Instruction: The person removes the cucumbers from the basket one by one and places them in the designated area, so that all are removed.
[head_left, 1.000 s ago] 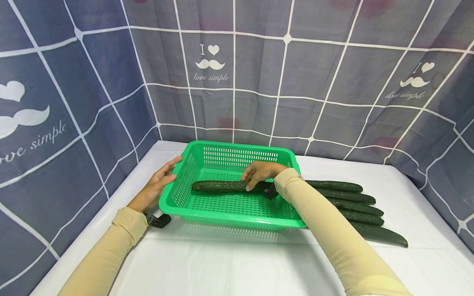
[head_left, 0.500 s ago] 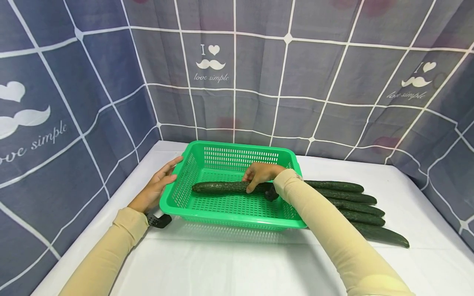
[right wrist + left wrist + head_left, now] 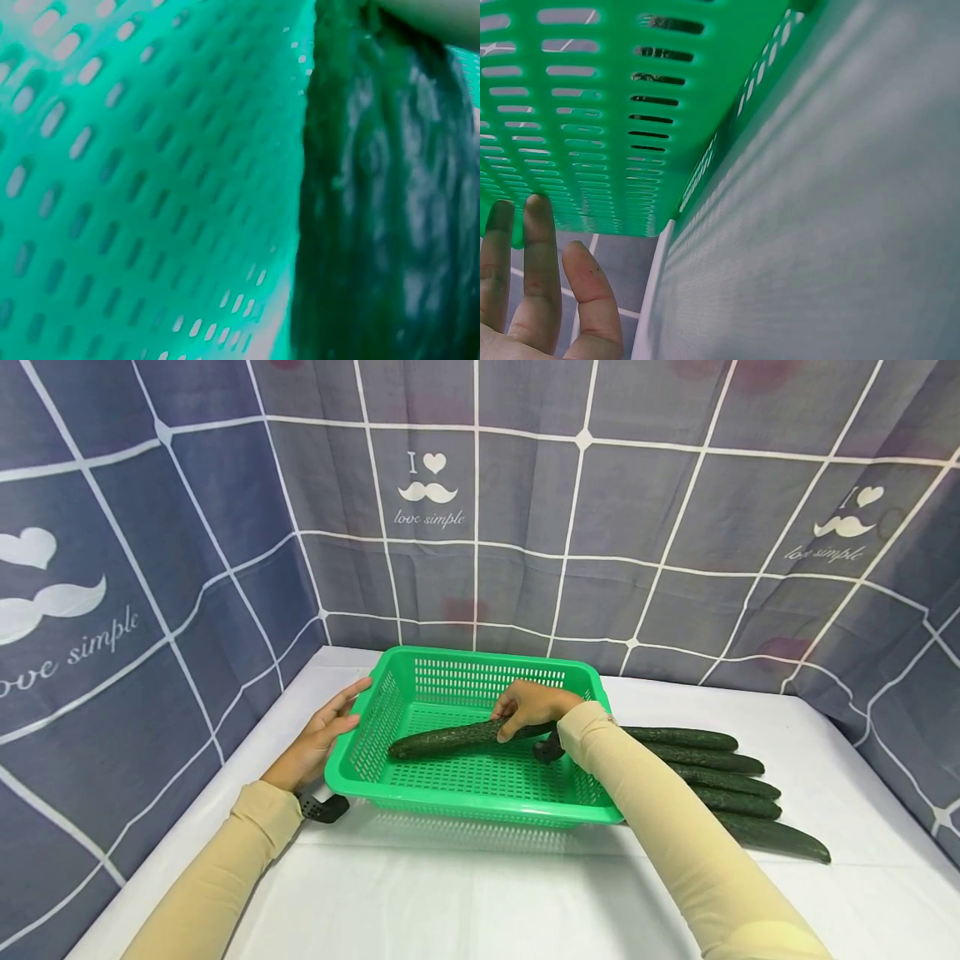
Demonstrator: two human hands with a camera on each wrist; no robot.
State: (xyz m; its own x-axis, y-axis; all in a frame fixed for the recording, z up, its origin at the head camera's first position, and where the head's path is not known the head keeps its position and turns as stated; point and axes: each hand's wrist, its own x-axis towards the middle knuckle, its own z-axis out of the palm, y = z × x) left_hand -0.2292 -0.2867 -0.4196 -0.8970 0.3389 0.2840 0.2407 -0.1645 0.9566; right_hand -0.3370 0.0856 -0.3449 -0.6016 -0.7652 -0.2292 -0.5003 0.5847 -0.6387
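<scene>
In the head view a green plastic basket [image 3: 480, 806] with slotted walls stands on the white table. My right hand [image 3: 531, 703] reaches over its right side and grips a long dark cucumber [image 3: 442, 742], thumb on the near side. The cucumber slants inside the basket, its left end lower and nearer to me, its right end raised and partly hidden by the hand and wrist. Its bumpy skin fills the right of the right wrist view. At the basket's left rim my left hand [image 3: 318, 735] rests with extended fingers, which show against the slotted wall in the left wrist view.
Several more cucumbers [image 3: 772, 835] lie side by side on the table [image 3: 450, 902] right of the basket, partly hidden by the right sleeve [image 3: 675, 827]. A grey-blue checked curtain [image 3: 525, 585] hangs behind and along both sides of the table.
The cucumber has gone from lying nearly level to a slant, its right end lifted and its left end lower in view. My right hand has risen slightly. The left hand keeps its place.
</scene>
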